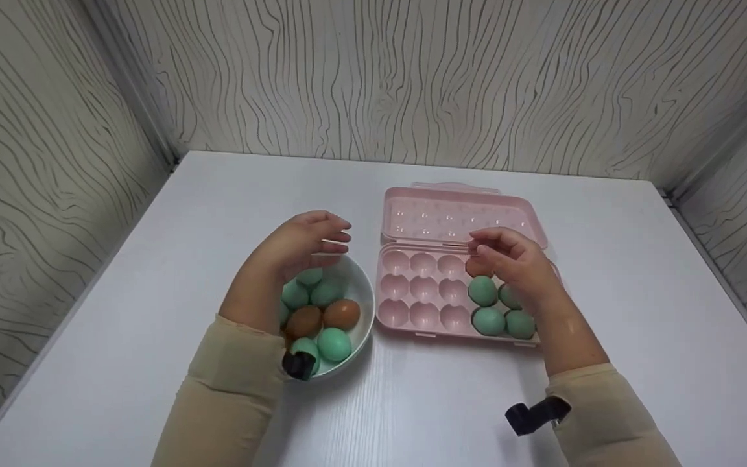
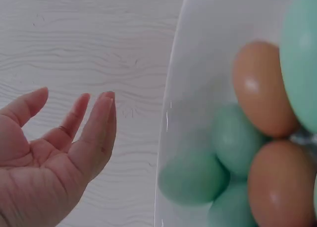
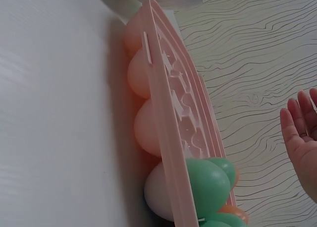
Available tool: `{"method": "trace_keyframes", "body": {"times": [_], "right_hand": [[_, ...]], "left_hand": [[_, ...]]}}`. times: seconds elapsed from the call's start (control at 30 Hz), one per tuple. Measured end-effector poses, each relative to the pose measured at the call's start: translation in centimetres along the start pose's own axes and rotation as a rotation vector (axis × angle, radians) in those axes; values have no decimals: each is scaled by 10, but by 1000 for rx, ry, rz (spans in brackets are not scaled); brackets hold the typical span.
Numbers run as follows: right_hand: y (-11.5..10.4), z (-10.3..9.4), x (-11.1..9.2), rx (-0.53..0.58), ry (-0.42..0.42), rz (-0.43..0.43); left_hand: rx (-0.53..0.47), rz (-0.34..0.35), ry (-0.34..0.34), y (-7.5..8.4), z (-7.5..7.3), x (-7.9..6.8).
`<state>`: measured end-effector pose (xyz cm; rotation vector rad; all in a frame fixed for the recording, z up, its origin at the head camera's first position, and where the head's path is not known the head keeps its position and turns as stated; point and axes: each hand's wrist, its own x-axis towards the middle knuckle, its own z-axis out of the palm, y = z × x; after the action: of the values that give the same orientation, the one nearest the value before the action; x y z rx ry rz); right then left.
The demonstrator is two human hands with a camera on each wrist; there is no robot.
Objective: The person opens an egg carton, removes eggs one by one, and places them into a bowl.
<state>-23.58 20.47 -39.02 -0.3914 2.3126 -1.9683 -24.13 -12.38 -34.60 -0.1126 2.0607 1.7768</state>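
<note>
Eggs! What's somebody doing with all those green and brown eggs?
A person has both hands out over the eggs. The left hand hangs open by the back of a white bowl with green eggs and brown eggs in it. The right hand hangs over a pink egg carton with its lid open. I see no egg in either hand. The carton is partly filled: eggs sit toward its right side, and bare cups show nearer the bowl.

The left arm (image 1: pixel 227 379) and the right arm (image 1: pixel 607 415) both reach forward, converging slightly. The left hand (image 1: pixel 308 240) bends inward, its fingers (image 2: pixel 96 125) relaxed and almost straight, the thumb (image 2: pixel 27 105) apart from them. The right hand (image 1: pixel 519 259) also turns inward, with fingers slightly bent.
</note>
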Motion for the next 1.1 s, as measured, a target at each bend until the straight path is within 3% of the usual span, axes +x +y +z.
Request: {"method": "trace_keyframes", "body": {"times": [0.4,0.63,0.83,1.1], "right_hand": [[3,-23,0,-149,109,115],[7,-34,0,-204,124,191],[12,-36,5,-266,119,223],[21,-31,16,-443,121,220]], "left_hand": [[-113,74,-15,6,45,7],[-143,90,-46,4,67,15],[-146,95,-46,0,81,20],[-131,101,-77,-5,93,23]]}}
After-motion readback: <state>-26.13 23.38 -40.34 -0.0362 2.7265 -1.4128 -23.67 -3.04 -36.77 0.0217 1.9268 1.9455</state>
